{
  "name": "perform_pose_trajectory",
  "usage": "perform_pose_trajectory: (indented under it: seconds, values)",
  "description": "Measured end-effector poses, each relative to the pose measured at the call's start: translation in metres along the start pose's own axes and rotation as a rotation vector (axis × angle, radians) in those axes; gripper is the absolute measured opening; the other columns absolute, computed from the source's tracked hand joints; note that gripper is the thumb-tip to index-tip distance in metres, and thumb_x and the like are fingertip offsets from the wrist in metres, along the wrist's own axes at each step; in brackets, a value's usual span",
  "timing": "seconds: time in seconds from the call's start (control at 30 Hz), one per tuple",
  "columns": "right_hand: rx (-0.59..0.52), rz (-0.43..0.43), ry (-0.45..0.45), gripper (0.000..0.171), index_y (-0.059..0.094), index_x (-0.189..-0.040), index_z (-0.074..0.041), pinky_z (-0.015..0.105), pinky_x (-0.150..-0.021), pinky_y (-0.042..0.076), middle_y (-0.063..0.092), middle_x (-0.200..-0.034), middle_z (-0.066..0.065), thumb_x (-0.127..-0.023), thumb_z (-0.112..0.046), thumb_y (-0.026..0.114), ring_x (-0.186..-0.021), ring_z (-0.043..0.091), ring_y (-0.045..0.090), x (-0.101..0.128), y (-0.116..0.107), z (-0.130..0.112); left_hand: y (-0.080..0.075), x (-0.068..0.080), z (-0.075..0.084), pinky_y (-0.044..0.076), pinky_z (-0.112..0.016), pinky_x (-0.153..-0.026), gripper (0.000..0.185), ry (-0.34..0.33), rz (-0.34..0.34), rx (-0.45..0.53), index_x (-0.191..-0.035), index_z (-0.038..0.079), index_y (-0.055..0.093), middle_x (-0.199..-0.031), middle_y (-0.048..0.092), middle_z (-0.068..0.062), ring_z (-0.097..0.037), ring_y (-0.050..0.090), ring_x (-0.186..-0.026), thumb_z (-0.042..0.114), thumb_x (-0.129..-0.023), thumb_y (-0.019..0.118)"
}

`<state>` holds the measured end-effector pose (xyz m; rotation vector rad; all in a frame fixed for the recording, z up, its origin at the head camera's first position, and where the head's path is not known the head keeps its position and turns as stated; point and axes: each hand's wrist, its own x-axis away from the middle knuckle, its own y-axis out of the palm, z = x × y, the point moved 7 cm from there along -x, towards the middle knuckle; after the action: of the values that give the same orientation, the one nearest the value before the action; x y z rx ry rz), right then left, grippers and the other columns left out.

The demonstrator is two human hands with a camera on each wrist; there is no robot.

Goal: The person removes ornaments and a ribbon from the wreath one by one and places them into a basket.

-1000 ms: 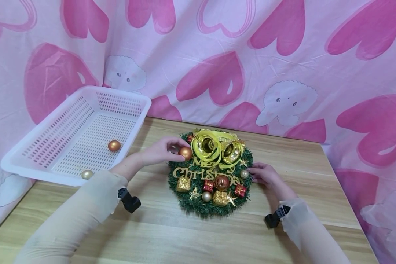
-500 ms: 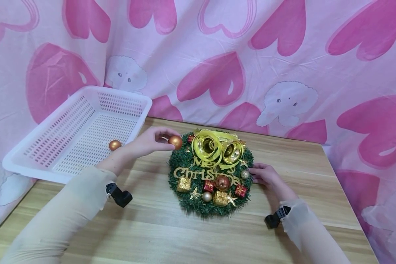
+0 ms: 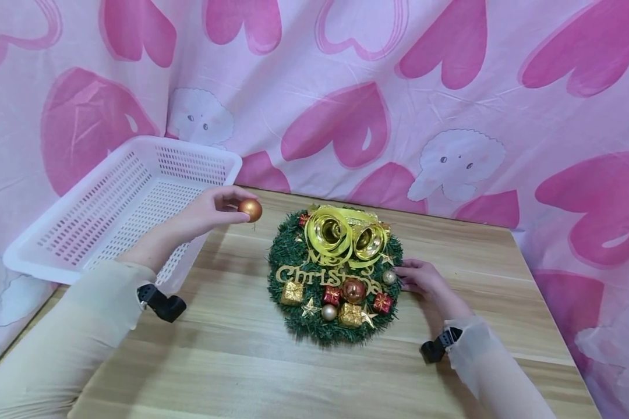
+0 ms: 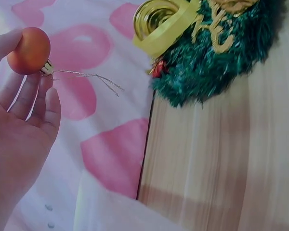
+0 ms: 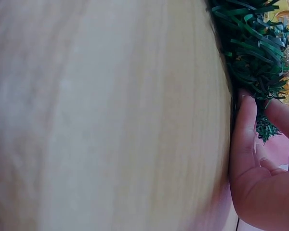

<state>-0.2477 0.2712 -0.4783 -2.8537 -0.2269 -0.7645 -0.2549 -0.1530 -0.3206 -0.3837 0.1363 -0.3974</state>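
My left hand (image 3: 207, 210) pinches an orange-gold Christmas ball (image 3: 250, 210) between thumb and fingertips, above the table just right of the basket. In the left wrist view the ball (image 4: 31, 50) shows a gold cap with a thin string loop hanging loose from it. A green Christmas wreath (image 3: 288, 253) lies mid-table, bearing gold bells, gold lettering, small gift boxes, stars and balls. At its right edge my right hand (image 3: 427, 280) grips the greenery. The right wrist view shows thumb and fingers on either side of the wreath's edge (image 5: 253, 53).
A white perforated plastic basket (image 3: 183, 145) stands at the back left of the wooden table (image 3: 272, 372), partly hidden by my left forearm. Behind the table hangs a pink curtain (image 3: 335, 35) printed with hearts. Each wrist wears a black camera.
My left hand has moved away from the wreath, leftward and back towards the basket, carrying the ball. The forearm now covers the balls seen earlier in the basket. My right hand has stayed put.
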Motion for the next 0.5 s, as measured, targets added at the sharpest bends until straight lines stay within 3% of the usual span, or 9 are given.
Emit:
perform_pose_trajectory:
  seconds: [0.17, 0.5]
  values:
    - [0.01, 0.009, -0.006, 0.029, 0.045, -0.116, 0.005, 0.017, -0.057, 0.051, 0.062, -0.072, -0.009, -0.091, -0.005, 0.056, -0.056, 0.003, 0.055, 0.0, -0.001, 0.0, -0.017, 0.004, -0.003, 0.048, -0.016, -0.084, 0.039, -0.039, 0.041, 0.018, -0.123, 0.001, 0.054, -0.102, 0.062, 0.015, -0.004, 0.057, -0.098, 0.014, -0.088, 0.064]
    - [0.011, 0.004, -0.009, 0.036, 0.044, -0.119, 0.006, 0.019, -0.062, 0.053, 0.061, -0.073, -0.009, -0.089, -0.006, 0.059, -0.063, 0.003, 0.056, -0.001, 0.0, -0.002, -0.05, 0.012, -0.015, 0.044, -0.011, -0.083, 0.042, -0.071, 0.12, -0.047, -0.127, 0.002, 0.052, -0.103, 0.059, 0.022, 0.003, 0.054, -0.099, 0.017, -0.089, 0.062]
